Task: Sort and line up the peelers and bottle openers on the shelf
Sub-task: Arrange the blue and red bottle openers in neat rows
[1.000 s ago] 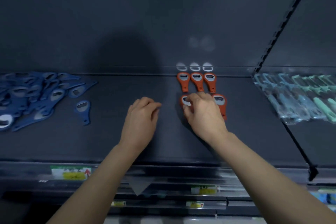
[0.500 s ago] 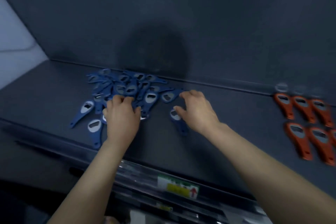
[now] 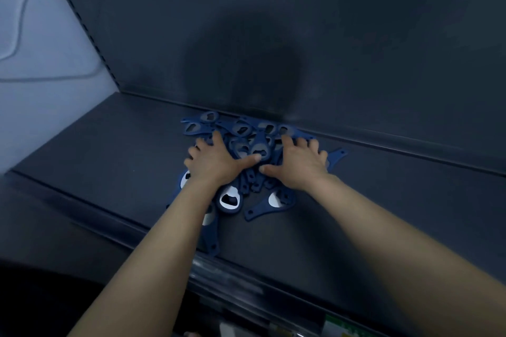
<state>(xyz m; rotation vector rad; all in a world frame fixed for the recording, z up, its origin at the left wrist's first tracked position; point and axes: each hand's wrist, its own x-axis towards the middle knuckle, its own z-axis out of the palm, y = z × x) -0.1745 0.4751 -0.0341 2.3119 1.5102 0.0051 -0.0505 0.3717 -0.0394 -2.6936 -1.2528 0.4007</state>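
A loose heap of several blue bottle openers lies on the dark shelf, close to its back wall. My left hand rests palm down on the left side of the heap, fingers spread and thumb pointing right. My right hand lies flat on the right side, its thumb close to the left thumb. Some openers stick out below my hands, among them one with a white head and another to its right. The orange openers and the peelers are out of view.
The shelf's back wall rises just behind the heap. A pale side wall closes the shelf on the left. A front rail with a green price label runs along the shelf edge below my arms.
The view has swung further left, so the orange openers are out of frame. Both hands have come together onto the blue heap, pressing it into a tighter pile.
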